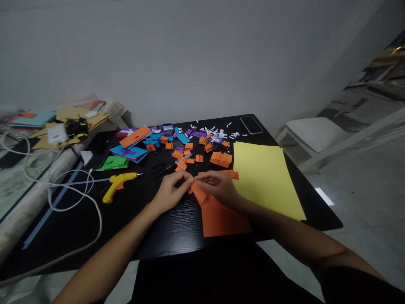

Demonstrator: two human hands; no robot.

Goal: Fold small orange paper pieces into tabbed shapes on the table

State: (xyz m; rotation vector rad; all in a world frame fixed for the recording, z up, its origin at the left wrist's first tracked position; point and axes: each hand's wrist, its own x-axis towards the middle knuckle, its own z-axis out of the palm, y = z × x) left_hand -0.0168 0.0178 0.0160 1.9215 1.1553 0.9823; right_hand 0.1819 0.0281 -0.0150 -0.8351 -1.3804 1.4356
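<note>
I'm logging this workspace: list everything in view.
held piece: one, orange, between fingertips
large sheet: one visible, orange, front
small pieces: many, orange/purple/blue, centre
sheet stack: one, yellow, right
strips: many, white, back
phone: one, dark, back right
glue gun: one, yellow, left
tools: count unclear, black-handled, centre
papers: several, blue/orange/green, left
cable: count unclear, white, left
clutter: uncounted, mixed, far left
table: one, black, centre
chair: one, white, right
wall: one, grey, behind
left hand: one, bare, centre
right hand: one, bare, centre

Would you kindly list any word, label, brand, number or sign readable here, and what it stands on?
No text can be read in this view.
Yellow plastic glue gun: no legible marking.
Black-and-yellow object, far left: too blurred.
Folded orange paper piece: no visible print.
</note>
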